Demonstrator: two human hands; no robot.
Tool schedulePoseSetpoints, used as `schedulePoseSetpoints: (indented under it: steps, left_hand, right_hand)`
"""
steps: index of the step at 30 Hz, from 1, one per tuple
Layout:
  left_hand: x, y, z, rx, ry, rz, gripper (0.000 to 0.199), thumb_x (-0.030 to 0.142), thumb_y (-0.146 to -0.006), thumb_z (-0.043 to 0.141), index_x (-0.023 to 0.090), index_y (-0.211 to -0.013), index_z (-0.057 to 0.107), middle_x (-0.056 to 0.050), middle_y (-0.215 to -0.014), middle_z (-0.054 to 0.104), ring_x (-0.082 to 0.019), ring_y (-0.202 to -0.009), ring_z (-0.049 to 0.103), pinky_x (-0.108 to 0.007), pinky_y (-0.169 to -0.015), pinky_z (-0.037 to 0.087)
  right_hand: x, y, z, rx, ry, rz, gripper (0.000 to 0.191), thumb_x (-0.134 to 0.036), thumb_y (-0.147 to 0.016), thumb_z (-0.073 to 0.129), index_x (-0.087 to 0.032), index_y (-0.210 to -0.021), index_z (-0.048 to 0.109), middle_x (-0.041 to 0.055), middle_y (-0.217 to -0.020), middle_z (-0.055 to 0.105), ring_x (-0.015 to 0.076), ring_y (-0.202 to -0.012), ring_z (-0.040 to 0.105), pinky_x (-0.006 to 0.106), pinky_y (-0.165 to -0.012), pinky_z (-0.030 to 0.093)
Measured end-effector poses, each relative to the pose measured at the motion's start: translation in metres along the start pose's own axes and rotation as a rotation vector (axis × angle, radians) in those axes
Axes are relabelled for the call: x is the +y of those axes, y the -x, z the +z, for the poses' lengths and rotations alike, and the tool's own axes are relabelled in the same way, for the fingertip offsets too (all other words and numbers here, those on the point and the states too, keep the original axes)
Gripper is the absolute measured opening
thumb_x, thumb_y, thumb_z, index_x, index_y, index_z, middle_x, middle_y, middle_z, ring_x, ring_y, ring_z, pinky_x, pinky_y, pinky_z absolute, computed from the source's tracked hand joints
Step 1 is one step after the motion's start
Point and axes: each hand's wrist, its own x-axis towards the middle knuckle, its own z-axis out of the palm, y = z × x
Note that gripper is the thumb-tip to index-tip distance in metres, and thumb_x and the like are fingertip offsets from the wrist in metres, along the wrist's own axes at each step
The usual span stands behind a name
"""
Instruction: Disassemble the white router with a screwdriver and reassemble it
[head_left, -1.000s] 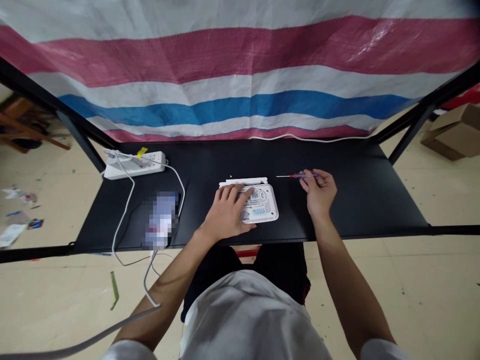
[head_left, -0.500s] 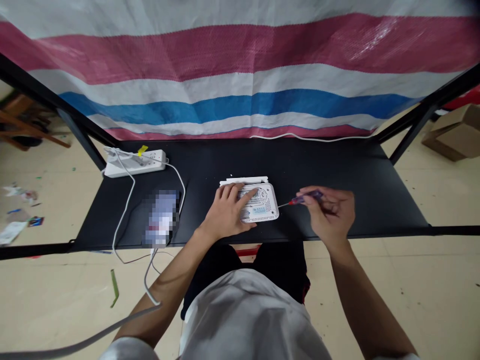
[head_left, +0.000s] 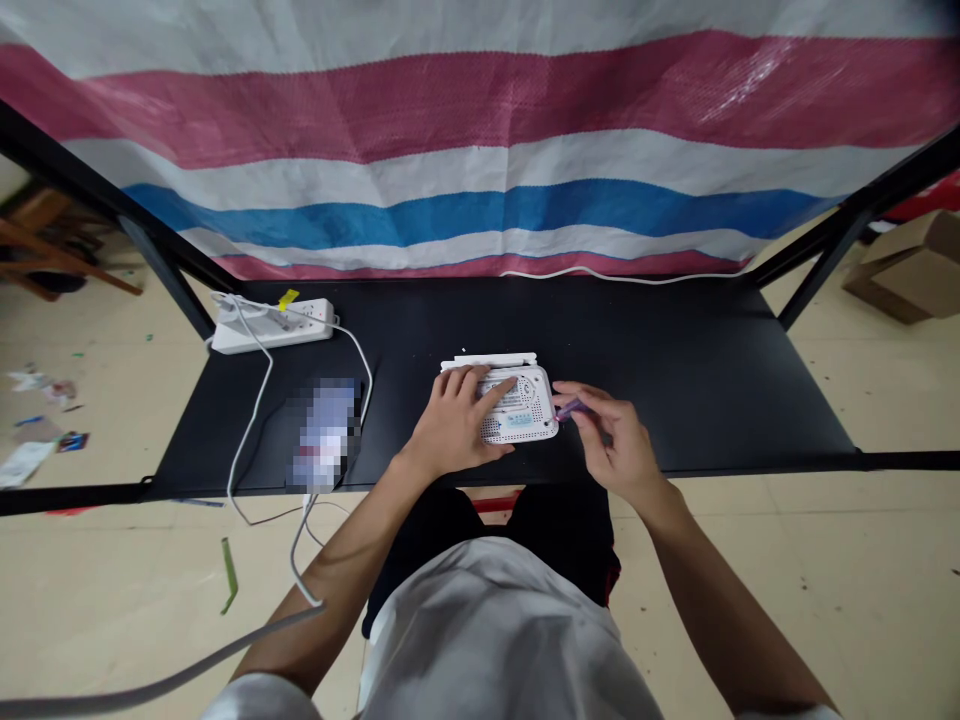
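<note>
The left hand (head_left: 454, 425) lies spread open on a white router (head_left: 521, 428), pressing it down on the black bench (head_left: 675, 340) without gripping it. The right hand (head_left: 611, 440) is partly closed, pinching a purple-handled screwdriver (head_left: 570, 408) whose tip is hidden at the router's three o'clock edge. The router sits at twelve o'clock from the person's lap. If the router skids under uneven pressure, the tip could slip, scratching the plastic or jabbing the left hand.
</note>
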Motion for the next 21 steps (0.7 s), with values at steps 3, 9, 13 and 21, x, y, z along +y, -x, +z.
schedulePoseSetpoints:
  steps: [3,9,13,21]
  left_hand:
    - [0.000,0.000,-0.001,-0.002,-0.004,0.006,0.104,0.069,-0.082,0.081,0.028,-0.169,0.041,-0.019,-0.162,0.044,-0.042,-0.144,0.042,-0.060,-0.123,0.032]
    - [0.000,-0.001,-0.002,-0.014,0.012,-0.009,0.104,0.069,-0.082,0.082,0.031,-0.169,0.040,-0.018,-0.163,0.044,-0.043,-0.143,0.043,-0.061,-0.122,0.032]
    - [0.000,-0.001,-0.001,-0.010,0.011,-0.004,0.104,0.070,-0.082,0.082,0.030,-0.169,0.040,-0.018,-0.163,0.043,-0.043,-0.144,0.042,-0.061,-0.122,0.033]
    - [0.000,-0.001,0.000,0.003,0.001,0.004,0.107,0.070,-0.080,0.083,0.027,-0.168,0.042,-0.019,-0.162,0.045,-0.043,-0.142,0.044,-0.061,-0.122,0.032]
  right_hand:
    - [-0.004,-0.004,-0.003,-0.086,-0.040,0.017,0.037,-0.018,-0.110,0.053,-0.032,-0.145,0.050,0.0114,-0.149,0.070,0.0237,-0.139,0.069,0.047,-0.102,0.069]
    - [-0.008,-0.007,0.000,0.005,0.204,-0.040,0.042,-0.017,-0.105,0.063,-0.033,-0.143,0.058,0.0082,-0.137,0.076,0.0225,-0.122,0.078,0.043,-0.100,0.070]
    - [-0.009,-0.008,0.008,0.098,0.280,-0.091,0.045,-0.015,-0.099,0.072,-0.034,-0.139,0.065,0.0055,-0.123,0.082,0.0231,-0.110,0.082,0.040,-0.093,0.073]
    - [-0.006,-0.003,0.021,0.332,0.178,-0.051,0.043,-0.015,-0.089,0.085,-0.035,-0.125,0.077,0.0055,-0.119,0.078,0.0215,-0.092,0.082,0.037,-0.072,0.074]
